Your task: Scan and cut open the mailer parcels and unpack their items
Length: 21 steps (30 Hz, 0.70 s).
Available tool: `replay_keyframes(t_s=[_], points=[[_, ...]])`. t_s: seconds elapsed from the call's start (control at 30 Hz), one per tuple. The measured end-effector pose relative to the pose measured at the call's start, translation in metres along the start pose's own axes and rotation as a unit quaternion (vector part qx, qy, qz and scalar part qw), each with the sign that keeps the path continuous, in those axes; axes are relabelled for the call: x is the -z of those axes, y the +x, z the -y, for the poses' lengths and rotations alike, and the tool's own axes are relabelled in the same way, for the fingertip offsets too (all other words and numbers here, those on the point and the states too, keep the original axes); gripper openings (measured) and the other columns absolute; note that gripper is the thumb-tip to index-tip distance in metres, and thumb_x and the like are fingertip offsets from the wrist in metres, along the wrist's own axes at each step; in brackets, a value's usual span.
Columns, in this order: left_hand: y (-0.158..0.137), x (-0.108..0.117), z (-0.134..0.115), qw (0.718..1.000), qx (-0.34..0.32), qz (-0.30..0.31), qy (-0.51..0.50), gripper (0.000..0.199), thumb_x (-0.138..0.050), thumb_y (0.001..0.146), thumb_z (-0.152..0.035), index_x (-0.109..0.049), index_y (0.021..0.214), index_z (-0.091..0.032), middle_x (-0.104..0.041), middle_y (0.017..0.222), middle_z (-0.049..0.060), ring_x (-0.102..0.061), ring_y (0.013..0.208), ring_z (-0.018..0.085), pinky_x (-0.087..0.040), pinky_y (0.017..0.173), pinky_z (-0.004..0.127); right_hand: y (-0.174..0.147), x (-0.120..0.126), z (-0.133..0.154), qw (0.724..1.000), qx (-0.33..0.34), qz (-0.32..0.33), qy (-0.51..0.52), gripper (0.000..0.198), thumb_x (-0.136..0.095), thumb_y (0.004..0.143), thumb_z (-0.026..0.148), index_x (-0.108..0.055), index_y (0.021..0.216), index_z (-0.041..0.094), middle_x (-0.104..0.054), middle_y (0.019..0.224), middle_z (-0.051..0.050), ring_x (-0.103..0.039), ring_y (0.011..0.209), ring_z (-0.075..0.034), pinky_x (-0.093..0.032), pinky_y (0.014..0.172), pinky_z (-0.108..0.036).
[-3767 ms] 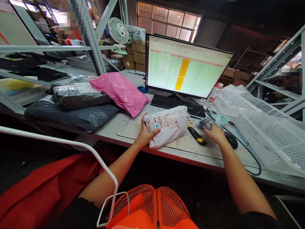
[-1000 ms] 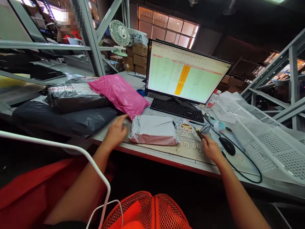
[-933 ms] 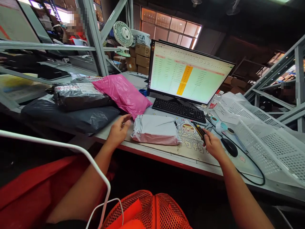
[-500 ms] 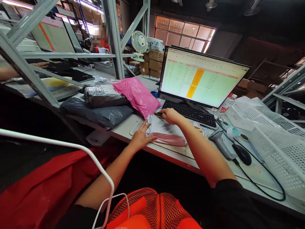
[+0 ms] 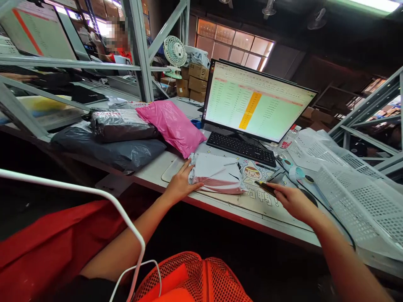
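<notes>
A white plastic mailing bag (image 5: 217,170) lies flat on the desk mat, its front side pinkish. Dark torn slits show near its right end. My left hand (image 5: 180,184) grips the bag's left end, thumb along the front edge and fingers at the back corner. To the right of the bag, apart from it, my right hand (image 5: 294,203) is closed around a slim black and yellow utility knife (image 5: 265,187), its tip pointing left towards the bag. Behind my right hand, the barcode scanner (image 5: 277,176) is partly hidden.
A pink parcel (image 5: 173,126) and dark grey parcels (image 5: 110,147) are piled at the left. Behind the bag stand a keyboard (image 5: 239,147) and monitor (image 5: 258,105). White perforated baskets (image 5: 362,201) take up the right side, near a black cable. A metal frame post (image 5: 137,50) rises at the back left.
My right hand has moved with the knife from the bag's back left corner to the right, beyond the bag. Slits at the bag's right end are now visible. My left hand stays on the bag.
</notes>
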<state>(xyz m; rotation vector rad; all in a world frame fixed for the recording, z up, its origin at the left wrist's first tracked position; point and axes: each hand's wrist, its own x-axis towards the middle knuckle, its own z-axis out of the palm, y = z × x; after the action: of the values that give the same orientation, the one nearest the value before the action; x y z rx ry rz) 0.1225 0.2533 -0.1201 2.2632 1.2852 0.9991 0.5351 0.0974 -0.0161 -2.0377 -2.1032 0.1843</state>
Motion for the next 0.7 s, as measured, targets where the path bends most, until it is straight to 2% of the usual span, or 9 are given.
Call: replay_keyframes(t_s=[0.1, 0.17, 0.23, 0.33, 0.43, 0.5, 0.57, 0.63, 0.7], points=[[0.005, 0.002, -0.016, 0.999, -0.008, 0.028, 0.021, 0.100, -0.084, 0.082, -0.058, -0.042, 0.162, -0.014, -0.039, 0.170, 0.019, -0.046, 0.153, 0.036, -0.046, 0.123, 0.048, 0.001, -0.046, -0.024, 0.993, -0.070, -0.088, -0.028, 0.056, -0.036, 0.109, 0.037, -0.058, 0.157, 0.019, -0.074, 0.125, -0.018, -0.073, 0.108, -0.032, -0.057, 0.098, -0.045], [0.014, 0.007, -0.031, 0.997, -0.016, 0.045, 0.060, 0.105, -0.083, 0.083, -0.061, -0.038, 0.165, -0.015, -0.046, 0.166, 0.020, -0.050, 0.148, 0.039, -0.046, 0.121, 0.052, 0.007, -0.072, -0.032, 0.987, -0.107, -0.099, -0.061, 0.056, -0.038, 0.109, 0.034, -0.056, 0.158, 0.017, -0.070, 0.126, -0.020, -0.070, 0.111, -0.034, -0.056, 0.100, -0.048], [0.028, 0.012, -0.045, 0.992, -0.059, 0.039, 0.102, 0.086, -0.077, 0.089, -0.064, -0.052, 0.156, -0.016, -0.053, 0.161, 0.018, -0.050, 0.146, 0.041, -0.043, 0.121, 0.056, 0.013, -0.086, -0.035, 0.985, -0.125, -0.083, -0.085, 0.055, -0.043, 0.107, 0.031, -0.057, 0.157, 0.015, -0.068, 0.129, -0.021, -0.067, 0.118, -0.036, -0.054, 0.103, -0.051], [0.058, 0.013, -0.059, 0.974, -0.185, 0.067, 0.109, 0.048, -0.064, 0.101, -0.050, -0.070, 0.134, -0.016, -0.060, 0.153, 0.015, -0.049, 0.146, 0.036, -0.037, 0.125, 0.052, 0.030, -0.081, -0.028, 0.986, -0.112, -0.087, -0.082, 0.052, -0.050, 0.104, 0.032, -0.063, 0.150, 0.012, -0.066, 0.133, -0.023, -0.064, 0.123, -0.039, -0.052, 0.107, -0.054], [0.082, 0.002, -0.063, 0.949, -0.272, 0.149, 0.065, 0.033, -0.062, 0.102, -0.037, -0.074, 0.125, -0.016, -0.071, 0.132, 0.013, -0.064, 0.126, 0.029, -0.047, 0.114, 0.043, 0.061, -0.057, -0.002, 0.987, -0.045, -0.154, -0.016, 0.049, -0.050, 0.104, 0.033, -0.067, 0.143, 0.010, -0.067, 0.138, -0.021, -0.064, 0.126, -0.035, -0.050, 0.112, -0.050], [0.090, -0.006, -0.063, 0.942, -0.291, 0.160, 0.044, 0.026, -0.062, 0.101, -0.035, -0.076, 0.112, -0.016, -0.074, 0.118, 0.012, -0.068, 0.111, 0.025, -0.051, 0.102, 0.037, 0.090, -0.045, 0.028, 0.983, 0.020, -0.176, 0.043, 0.048, -0.049, 0.104, 0.032, -0.067, 0.144, 0.011, -0.067, 0.142, -0.019, -0.063, 0.130, -0.031, -0.048, 0.116, -0.045], [0.091, -0.013, -0.062, 0.942, -0.300, 0.143, 0.039, 0.023, -0.060, 0.101, -0.034, -0.074, 0.099, -0.016, -0.073, 0.106, 0.010, -0.067, 0.103, 0.024, -0.051, 0.095, 0.035, 0.121, -0.042, 0.063, 0.983, 0.065, -0.153, 0.082, 0.049, -0.048, 0.105, 0.030, -0.064, 0.147, 0.011, -0.066, 0.147, -0.016, -0.061, 0.135, -0.027, -0.045, 0.120, -0.040], [0.087, -0.017, -0.062, 0.943, -0.307, 0.123, 0.046, 0.026, -0.056, 0.102, -0.033, -0.069, 0.087, -0.016, -0.070, 0.090, 0.009, -0.065, 0.095, 0.024, -0.049, 0.089, 0.035, 0.150, -0.047, 0.096, 0.990, 0.079, -0.088, 0.078, 0.051, -0.046, 0.107, 0.029, -0.058, 0.154, 0.012, -0.060, 0.155, -0.014, -0.056, 0.143, -0.023, -0.040, 0.124, -0.036], [0.079, -0.016, -0.061, 0.943, -0.310, 0.102, 0.056, 0.031, -0.052, 0.103, -0.032, -0.064, 0.077, -0.017, -0.066, 0.077, 0.007, -0.062, 0.083, 0.022, -0.047, 0.080, 0.034, 0.171, -0.058, 0.120, 0.995, 0.082, -0.018, 0.050, 0.052, -0.045, 0.110, 0.035, -0.052, 0.159, 0.017, -0.055, 0.161, -0.012, -0.050, 0.150, -0.023, -0.034, 0.127, -0.038]])
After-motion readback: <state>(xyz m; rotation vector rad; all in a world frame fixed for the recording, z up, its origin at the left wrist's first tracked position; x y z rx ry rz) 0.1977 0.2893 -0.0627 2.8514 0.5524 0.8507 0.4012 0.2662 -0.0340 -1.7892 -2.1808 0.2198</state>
